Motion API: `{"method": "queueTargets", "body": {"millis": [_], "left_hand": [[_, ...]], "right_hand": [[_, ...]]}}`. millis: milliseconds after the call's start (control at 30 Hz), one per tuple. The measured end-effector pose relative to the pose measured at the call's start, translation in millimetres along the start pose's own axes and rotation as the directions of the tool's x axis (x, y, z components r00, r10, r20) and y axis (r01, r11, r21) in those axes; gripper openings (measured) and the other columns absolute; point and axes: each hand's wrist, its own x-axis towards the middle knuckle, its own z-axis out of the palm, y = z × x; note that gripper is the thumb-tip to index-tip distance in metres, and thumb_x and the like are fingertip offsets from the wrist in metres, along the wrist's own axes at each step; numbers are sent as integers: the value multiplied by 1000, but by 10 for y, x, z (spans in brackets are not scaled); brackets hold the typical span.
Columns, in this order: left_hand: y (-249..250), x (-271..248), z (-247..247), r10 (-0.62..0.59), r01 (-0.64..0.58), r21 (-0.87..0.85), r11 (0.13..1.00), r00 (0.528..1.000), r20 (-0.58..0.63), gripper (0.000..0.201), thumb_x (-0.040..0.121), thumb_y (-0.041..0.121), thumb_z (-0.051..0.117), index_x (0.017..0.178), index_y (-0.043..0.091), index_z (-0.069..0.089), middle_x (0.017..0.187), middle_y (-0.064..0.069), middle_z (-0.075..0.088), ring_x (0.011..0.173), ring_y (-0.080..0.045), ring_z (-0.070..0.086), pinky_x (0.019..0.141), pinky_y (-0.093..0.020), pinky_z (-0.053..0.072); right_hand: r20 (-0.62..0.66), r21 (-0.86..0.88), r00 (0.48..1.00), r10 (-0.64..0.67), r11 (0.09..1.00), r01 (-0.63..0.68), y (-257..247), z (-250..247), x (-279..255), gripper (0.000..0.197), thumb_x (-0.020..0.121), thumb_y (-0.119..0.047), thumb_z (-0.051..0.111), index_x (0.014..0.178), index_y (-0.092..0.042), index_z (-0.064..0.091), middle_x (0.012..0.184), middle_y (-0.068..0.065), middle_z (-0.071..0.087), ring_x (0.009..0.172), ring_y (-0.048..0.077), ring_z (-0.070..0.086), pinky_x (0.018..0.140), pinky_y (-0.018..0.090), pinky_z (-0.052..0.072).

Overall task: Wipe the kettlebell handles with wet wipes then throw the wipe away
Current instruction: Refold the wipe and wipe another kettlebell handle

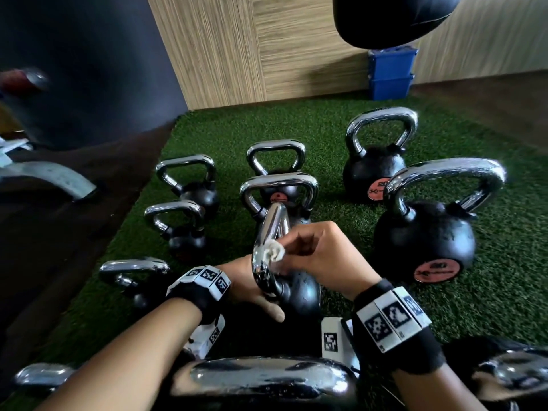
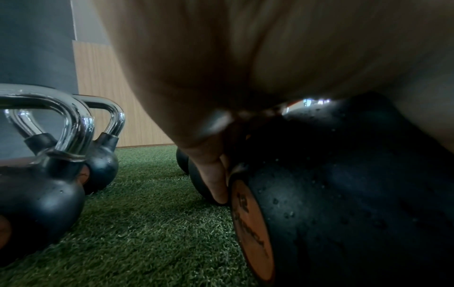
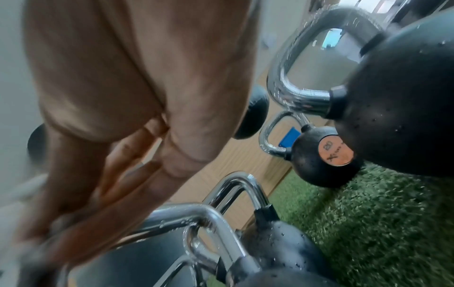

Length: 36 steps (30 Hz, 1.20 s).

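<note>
Green turf [image 1: 326,137], eleven kettlebells [image 1: 373,170]. Your right hand [image 1: 326,256] pinches one wipe [image 1: 274,252] on a handle [image 1: 268,232]; left hand [image 1: 246,280] braces that bell [image 1: 299,292], fingers straight.

Both forearms are bare, entering from the lower edge and converging toward centre. Right hand [image 1: 323,256]: back facing up, fingers curled, fingertips and thumb pinching a wadded wipe [image 1: 274,252]. Left hand [image 1: 244,278]: lower, partly hidden, thumb extended straight; fingers [image 2: 213,180] straight, pointing down, laid flat against a kettlebell [image 2: 331,194]. The right hand sits just above the left.
</note>
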Motion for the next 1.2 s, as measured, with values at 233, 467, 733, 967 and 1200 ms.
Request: {"method": "queueTargets", "body": {"millis": [233, 467, 733, 967, 1200], "left_hand": [[-22, 21, -4, 9, -12, 96, 995, 999, 32, 63, 75, 44, 88, 119, 6, 65, 126, -11, 63, 120, -24, 59, 102, -41, 49], [-64, -48, 24, -90, 87, -140, 986, 996, -19, 87, 59, 33, 100, 133, 20, 57, 130, 6, 66, 121, -10, 62, 102, -30, 54], [72, -118, 98, -20, 18, -31, 999, 998, -62, 76, 62, 33, 98, 126, 13, 63, 128, -1, 61, 119, -17, 59, 101, -29, 51], [-28, -152, 193, 9, -9, 3, 1000, 995, -98, 68, 60, 34, 99, 116, 39, 62, 121, 14, 49, 125, -13, 48, 93, 3, 32], [-109, -110, 250, 124, -126, -9, 992, 981, -150, 87, 55, 34, 101, 129, 38, 55, 119, 31, 44, 110, 15, 37, 84, 14, 24]], "right_hand": [[67, -77, 998, 1, 997, 4, 87, -5, 19, 25, 67, 0, 89, 84, 1, 71, 82, 14, 77, 75, 27, 73, 77, 48, 61], [83, -313, 996, -33, 948, 57, 425, 46, -51, 18, 67, -18, 92, 68, -19, 74, 70, -6, 74, 63, 1, 66, 63, 22, 54], [305, -534, 952, 17, 831, 156, 417, -18, -43, 11, 93, -31, 70, 98, -34, 79, 81, -13, 59, 76, -1, 59, 67, 9, 41], [413, -429, 911, 4, 883, 190, 365, 52, 25, 24, 87, -2, 67, 95, -21, 79, 97, -19, 62, 91, -10, 60, 79, 7, 44], [485, -492, 871, 76, 847, 200, 352, 88, 161, 32, 83, 4, 59, 102, -14, 77, 109, -7, 72, 100, 10, 67, 90, 32, 55]]}}
